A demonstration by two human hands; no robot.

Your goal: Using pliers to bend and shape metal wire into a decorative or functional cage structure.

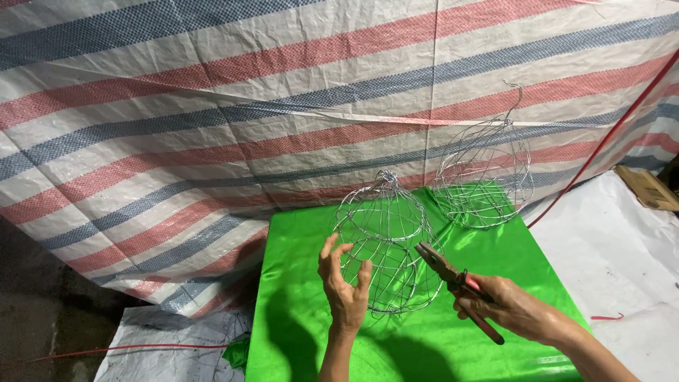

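Nearest, low at the middle of the shiny green cloth-covered table point(297, 332): left hand point(345, 283), fingers spread and curled, cupping the near side of a rounded, dome-shaped frame of thin silver wire point(385, 240), fingertips touching its ribs without closing on them. Beside it, toward the table's right edge: right hand point(513, 308), wrapped tight around the red handles of a pair of dark metal pliers point(456, 279), nose pointed left and reaching the frame's lower right side; whether the nose bites a wire, cannot tell. Frame itself upright near the table's centre, ribs and hoops already in place, top twisted into a knot; by the look of it, mostly formed, with work at the lower rim left. Farther back, at the far right corner: second wire frame with a hook on top point(484, 173), apparently finished. Behind everything: hanging striped tarpaulin of white, red and blue point(212, 127).
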